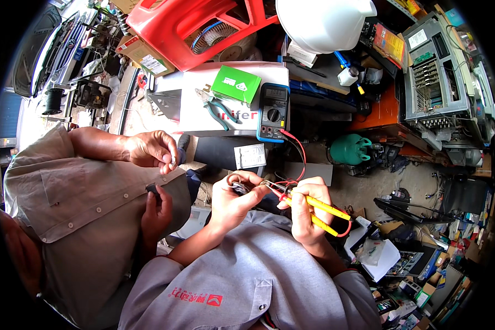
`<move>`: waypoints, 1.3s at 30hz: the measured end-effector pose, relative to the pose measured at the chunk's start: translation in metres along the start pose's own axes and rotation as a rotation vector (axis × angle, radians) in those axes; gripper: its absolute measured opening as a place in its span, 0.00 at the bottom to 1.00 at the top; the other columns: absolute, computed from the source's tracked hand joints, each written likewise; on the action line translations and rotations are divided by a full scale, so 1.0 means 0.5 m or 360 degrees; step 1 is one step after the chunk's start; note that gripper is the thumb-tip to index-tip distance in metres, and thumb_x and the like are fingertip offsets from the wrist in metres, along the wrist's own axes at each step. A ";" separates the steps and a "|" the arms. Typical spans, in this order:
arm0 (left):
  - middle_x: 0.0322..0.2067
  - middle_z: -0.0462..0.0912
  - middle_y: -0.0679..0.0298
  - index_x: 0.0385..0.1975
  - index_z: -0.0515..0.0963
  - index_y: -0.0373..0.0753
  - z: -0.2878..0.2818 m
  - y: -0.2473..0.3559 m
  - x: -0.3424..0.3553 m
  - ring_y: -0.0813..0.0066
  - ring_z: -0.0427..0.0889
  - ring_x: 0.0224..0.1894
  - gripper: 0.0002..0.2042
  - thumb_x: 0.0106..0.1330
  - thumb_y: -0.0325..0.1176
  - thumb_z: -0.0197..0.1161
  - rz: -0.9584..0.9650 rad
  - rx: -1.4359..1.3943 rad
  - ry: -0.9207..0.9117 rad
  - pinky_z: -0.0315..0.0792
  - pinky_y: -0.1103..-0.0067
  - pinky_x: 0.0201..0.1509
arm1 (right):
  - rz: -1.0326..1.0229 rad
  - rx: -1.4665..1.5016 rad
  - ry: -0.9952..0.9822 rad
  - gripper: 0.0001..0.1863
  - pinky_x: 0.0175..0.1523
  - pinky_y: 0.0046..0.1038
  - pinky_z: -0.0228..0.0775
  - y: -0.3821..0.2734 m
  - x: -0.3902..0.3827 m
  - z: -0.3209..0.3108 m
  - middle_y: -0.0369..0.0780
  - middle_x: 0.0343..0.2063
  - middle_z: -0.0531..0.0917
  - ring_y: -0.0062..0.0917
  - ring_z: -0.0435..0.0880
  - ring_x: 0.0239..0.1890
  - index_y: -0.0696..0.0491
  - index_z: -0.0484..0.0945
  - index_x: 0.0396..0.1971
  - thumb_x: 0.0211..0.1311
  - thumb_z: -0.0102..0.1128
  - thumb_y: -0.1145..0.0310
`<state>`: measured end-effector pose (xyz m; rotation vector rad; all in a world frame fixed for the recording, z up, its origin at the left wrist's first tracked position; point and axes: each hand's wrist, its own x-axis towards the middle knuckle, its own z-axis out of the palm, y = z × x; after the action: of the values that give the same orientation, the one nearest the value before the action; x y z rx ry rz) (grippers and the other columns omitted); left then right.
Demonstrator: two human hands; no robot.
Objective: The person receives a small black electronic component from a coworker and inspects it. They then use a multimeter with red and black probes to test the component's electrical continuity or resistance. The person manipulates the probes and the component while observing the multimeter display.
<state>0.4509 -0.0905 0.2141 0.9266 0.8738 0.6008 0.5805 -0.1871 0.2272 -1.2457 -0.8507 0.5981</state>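
My right hand (308, 212) grips a pair of yellow test probes (325, 208) side by side, with red collars near their tips. Those tips meet a small part at the fingertips of my left hand (234, 201). That hand is closed around a small dark part with a ring-like loop (240, 188), mostly hidden by my fingers. Red and black leads (301, 151) run from a blue-edged multimeter (273, 113) on the white-topped surface (195, 77). Teal-handled pliers (214, 107) and a green box (235, 84) lie beside the meter.
At left, a co-worker's hand (153, 151) pinches a small pale piece; the other hand (157, 212) holds a small black one. A white packet (250, 156) lies below the meter. A red plastic stool (165, 33), a green gas cylinder (349, 149) and floor clutter surround us.
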 end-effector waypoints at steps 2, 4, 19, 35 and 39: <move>0.27 0.83 0.64 0.30 0.78 0.32 0.002 0.002 -0.001 0.85 0.79 0.30 0.04 0.56 0.20 0.65 -0.0012 -0.0019 0.0014 0.72 0.87 0.34 | 0.0010 0.0017 0.0000 0.03 0.31 0.19 0.75 0.001 -0.001 0.000 0.42 0.33 0.73 0.19 0.79 0.25 0.62 0.69 0.36 0.64 0.50 0.80; 0.28 0.83 0.64 0.30 0.78 0.32 0.001 -0.005 0.002 0.84 0.79 0.30 0.05 0.56 0.20 0.66 0.0026 -0.0003 0.0006 0.72 0.87 0.34 | 0.0012 -0.0004 -0.0016 0.03 0.31 0.20 0.75 0.003 0.001 -0.003 0.42 0.32 0.73 0.19 0.79 0.25 0.62 0.69 0.36 0.63 0.50 0.81; 0.26 0.81 0.67 0.28 0.79 0.33 -0.003 -0.004 0.015 0.86 0.76 0.27 0.05 0.54 0.20 0.67 -0.0045 0.0054 0.0061 0.70 0.87 0.32 | 0.0043 -0.0142 -0.0164 0.03 0.30 0.19 0.74 0.009 0.019 -0.010 0.40 0.32 0.70 0.17 0.76 0.24 0.61 0.67 0.36 0.66 0.46 0.77; 0.28 0.81 0.61 0.29 0.76 0.31 -0.045 -0.020 -0.034 0.76 0.83 0.31 0.05 0.55 0.19 0.64 -0.0135 0.0147 0.0138 0.78 0.81 0.38 | 0.0768 -0.1057 -0.0594 0.11 0.31 0.27 0.77 0.403 0.514 -0.039 0.42 0.15 0.83 0.25 0.84 0.20 0.59 0.80 0.18 0.50 0.55 0.67; 0.27 0.81 0.64 0.30 0.76 0.33 -0.057 -0.036 -0.048 0.80 0.81 0.31 0.05 0.57 0.22 0.66 -0.0128 -0.0080 0.0241 0.75 0.85 0.36 | 0.1029 -0.1430 -0.0599 0.12 0.41 0.31 0.78 0.407 0.449 0.037 0.45 0.25 0.85 0.35 0.86 0.30 0.59 0.81 0.25 0.52 0.52 0.67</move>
<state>0.4155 -0.1054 0.1983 0.8041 1.0226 0.6264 0.7041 0.0493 0.0823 -2.3195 -1.0766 1.0428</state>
